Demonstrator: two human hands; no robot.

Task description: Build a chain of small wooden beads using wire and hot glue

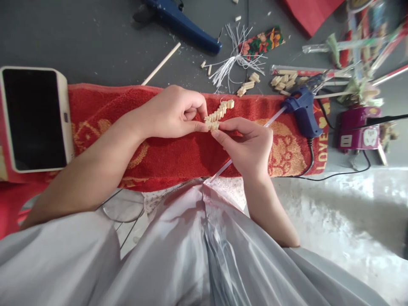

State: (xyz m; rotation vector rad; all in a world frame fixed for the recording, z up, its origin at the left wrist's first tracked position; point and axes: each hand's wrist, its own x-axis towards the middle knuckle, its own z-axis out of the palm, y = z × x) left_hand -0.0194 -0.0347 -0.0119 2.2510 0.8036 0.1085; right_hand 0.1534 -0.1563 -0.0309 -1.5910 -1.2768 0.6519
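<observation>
A curved chain of short pale wooden stick pieces [219,112] is held over the red towel [191,159]. My left hand [174,112] pinches its lower left end between thumb and forefinger. From the right, my right hand [247,142] pinches the same lower end, its thumb and fingertip on the last pieces. The chain's upper end sticks out free, up and to the right. A blue glue gun [301,106] lies at the towel's right part, with a clear glue stick [276,116] in its back.
A phone-like device [33,119] stands at the left. Behind the towel lie a wooden stick [161,63], a dark blue tool [185,23], white strings [234,59] and loose wooden pieces [245,88]. A purple power socket [360,127] with cords sits at the right.
</observation>
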